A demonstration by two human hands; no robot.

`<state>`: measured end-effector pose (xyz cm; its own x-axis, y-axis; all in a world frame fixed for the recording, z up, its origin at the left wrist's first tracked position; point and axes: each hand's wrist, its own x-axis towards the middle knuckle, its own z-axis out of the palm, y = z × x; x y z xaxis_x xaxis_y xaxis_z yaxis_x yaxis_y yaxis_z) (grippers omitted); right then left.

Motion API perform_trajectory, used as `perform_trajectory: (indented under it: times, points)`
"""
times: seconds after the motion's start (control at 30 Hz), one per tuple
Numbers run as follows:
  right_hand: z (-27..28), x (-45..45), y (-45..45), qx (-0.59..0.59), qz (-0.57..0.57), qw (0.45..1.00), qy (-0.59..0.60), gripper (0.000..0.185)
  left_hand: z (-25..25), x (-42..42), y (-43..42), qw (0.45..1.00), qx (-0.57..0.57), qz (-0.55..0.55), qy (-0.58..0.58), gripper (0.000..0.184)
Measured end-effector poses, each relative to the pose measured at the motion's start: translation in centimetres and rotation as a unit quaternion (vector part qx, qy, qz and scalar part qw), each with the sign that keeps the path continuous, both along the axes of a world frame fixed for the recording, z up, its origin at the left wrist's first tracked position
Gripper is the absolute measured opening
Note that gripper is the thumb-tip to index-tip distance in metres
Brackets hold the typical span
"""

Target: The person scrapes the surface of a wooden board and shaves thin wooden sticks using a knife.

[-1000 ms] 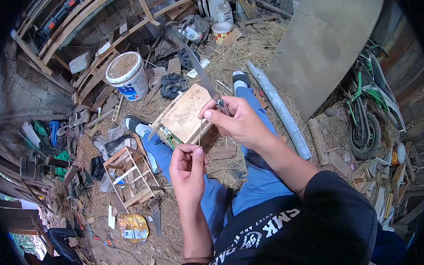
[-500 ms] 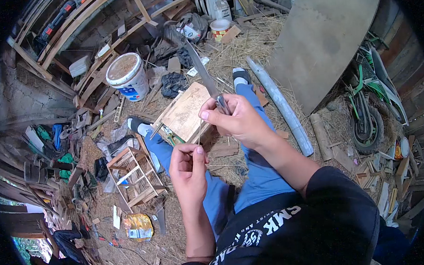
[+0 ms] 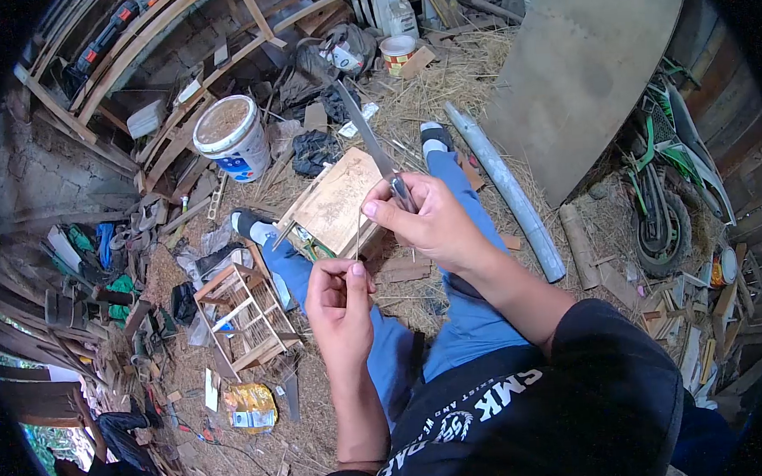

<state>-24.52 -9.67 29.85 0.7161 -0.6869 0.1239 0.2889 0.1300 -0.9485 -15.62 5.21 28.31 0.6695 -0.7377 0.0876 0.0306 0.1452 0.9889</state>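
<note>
My right hand (image 3: 414, 219) is closed around the handle of a long knife (image 3: 369, 135), its blade pointing up and to the left. Below and to the left, my left hand (image 3: 339, 300) pinches the lower end of a thin bamboo stick (image 3: 359, 237). The stick's upper part runs up to the fingers of my right hand beside the knife handle. Past both hands, a low wooden block (image 3: 336, 201) strewn with shavings sits between my legs.
A small slatted wooden cage (image 3: 249, 318) lies on the straw-covered ground at left. Behind it stands a white bucket (image 3: 243, 163). A grey pole (image 3: 508, 192) lies right of my leg, near a large board (image 3: 570, 73) and a green motorbike (image 3: 663, 197). Another person (image 3: 121, 454) is at lower left.
The knife blade has tilted slightly and its tip sits lower than before. My left hand keeps its pinch on the stick, almost unmoved.
</note>
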Motion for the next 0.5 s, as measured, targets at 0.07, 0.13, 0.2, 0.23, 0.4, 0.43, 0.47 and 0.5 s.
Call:
perform_trajectory:
  times: [0.07, 0.13, 0.2, 0.23, 0.4, 0.43, 0.47, 0.5]
  points:
    - [0.1, -0.1, 0.0, -0.007, -0.002, 1.0, 0.003, 0.014, -0.1, 0.0, 0.0, 1.0, 0.002, 0.002, 0.004, 0.01]
    - [0.6, -0.4, 0.2, 0.011, 0.012, 1.0, 0.015, 0.013, -0.1, 0.1, 0.0, 1.0, 0.003, -0.001, 0.004, 0.01]
    - [-0.5, 0.2, 0.1, -0.008, 0.002, 1.0, -0.001, 0.013, -0.2, 0.1, -0.1, 1.0, -0.002, -0.001, 0.008, 0.01]
    - [-0.8, 0.4, 0.1, -0.026, -0.007, 0.999, -0.017, 0.013, -0.2, 0.1, -0.1, 1.0, -0.006, -0.001, 0.012, 0.01]
    - [-1.1, 0.2, 0.1, -0.062, -0.002, 0.998, 0.026, 0.012, -0.4, 0.2, -0.3, 0.999, -0.016, -0.01, 0.049, 0.009]
    - [-1.2, 0.2, 0.2, -0.076, -0.009, 0.997, 0.03, 0.012, -0.4, 0.3, -0.4, 0.998, -0.019, -0.012, 0.062, 0.01]
    - [-1.1, 0.2, 0.3, -0.076, -0.008, 0.997, 0.03, 0.012, -0.6, 0.3, -0.4, 0.998, -0.019, -0.012, 0.062, 0.01]
    - [-1.0, 0.2, 0.5, -0.067, -0.003, 0.997, 0.027, 0.012, -0.8, 0.4, -0.4, 0.998, -0.015, -0.015, 0.063, 0.009]
